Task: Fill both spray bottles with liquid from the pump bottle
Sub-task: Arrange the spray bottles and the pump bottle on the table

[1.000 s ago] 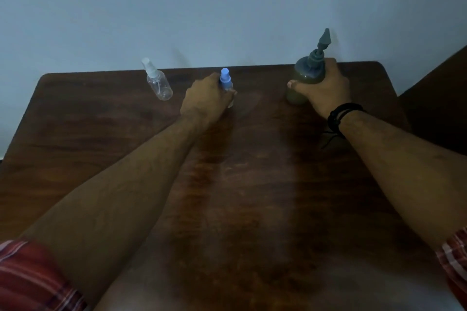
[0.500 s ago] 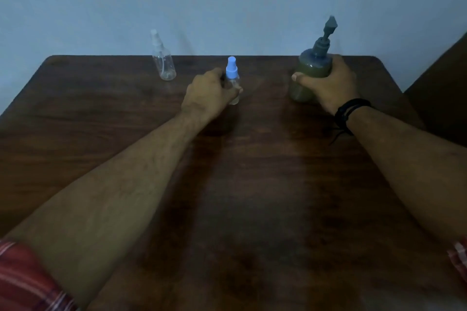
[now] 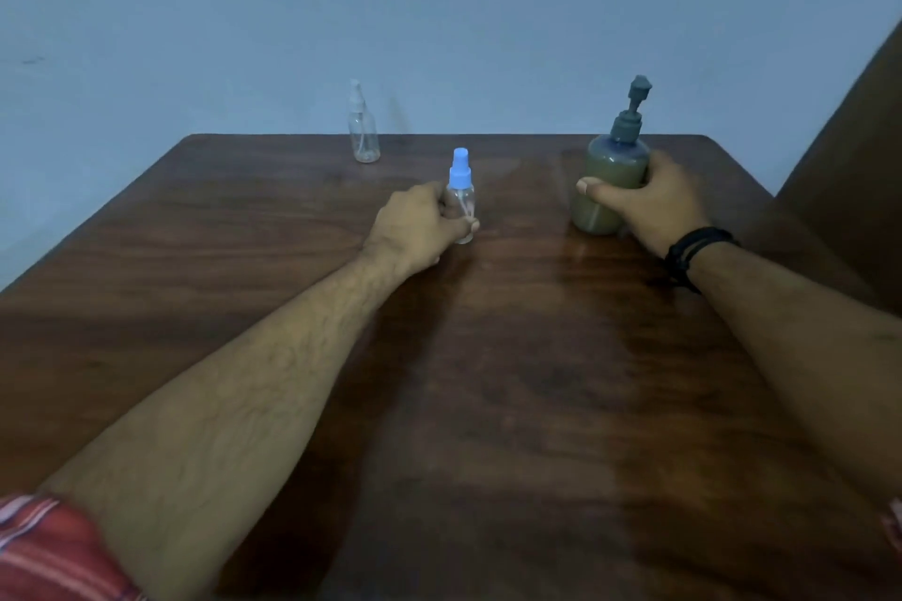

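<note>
Left hand (image 3: 415, 225): fingers curled round the lower body of the blue-capped spray bottle (image 3: 461, 198), gripping it from its left side.
Blue-capped spray bottle: upright on the tabletop (image 3: 488, 405), clear body, blue spray top, well to the left of the pump bottle (image 3: 612, 176) and slightly nearer the person than it.
Right hand (image 3: 654, 200): wrapped round the pump bottle from its right side, thumb across the front of the body, fingers behind it.
Pump bottle: upright on the tabletop near the far edge, olive liquid filling most of the body, dark grey pump head raised on its stem.
Clear spray bottle (image 3: 363, 129): upright at the far edge of the tabletop, far left of the pump bottle and beyond the blue-capped one, untouched; its cap is pale and faint against the wall (image 3: 439, 15).
Wristband (image 3: 695, 251): dark cords on the right wrist, just below and right of the pump bottle.
Sleeves (image 3: 53, 547): red checked cloth at the near edge, well apart from the pump bottle.
</note>
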